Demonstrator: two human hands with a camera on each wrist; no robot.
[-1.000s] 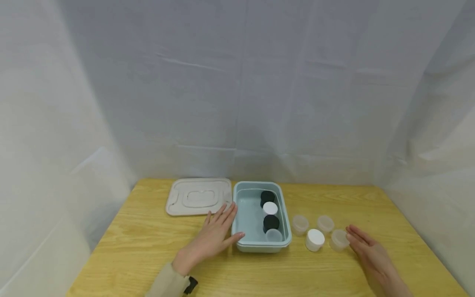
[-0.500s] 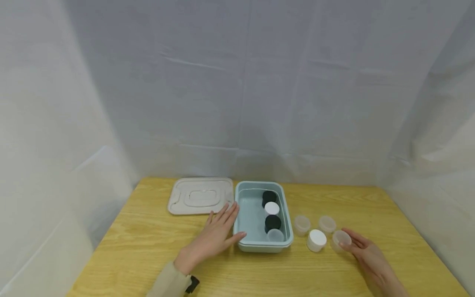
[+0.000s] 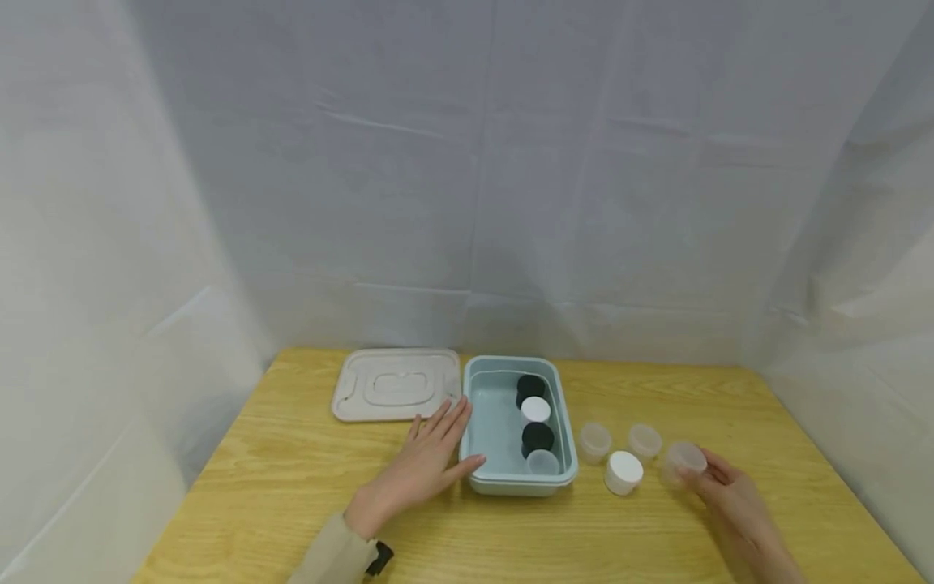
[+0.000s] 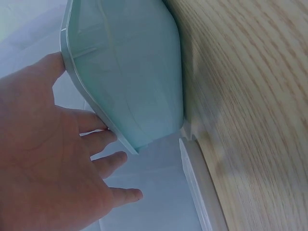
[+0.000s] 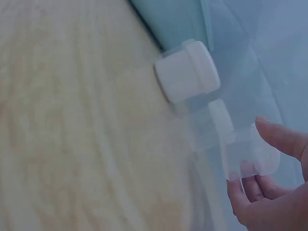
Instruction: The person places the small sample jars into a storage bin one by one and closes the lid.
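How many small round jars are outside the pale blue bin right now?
4: two clear jars and a white-lidded jar on the wooden table; one clear jar in the right hand.

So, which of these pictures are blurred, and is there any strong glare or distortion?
Head view: soft even light, no strong glare, mostly sharp. Left wrist view: the teal box looks bent by the lens. Right wrist view: blurred table and clear jar.

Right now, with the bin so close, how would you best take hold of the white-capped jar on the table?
Probably from above, pinching the white-capped jar across its round cap. It stands upright, and the bin sits close on one side with clear jars behind, so side access looks tight. The right hand is nearest but already holds a clear jar.
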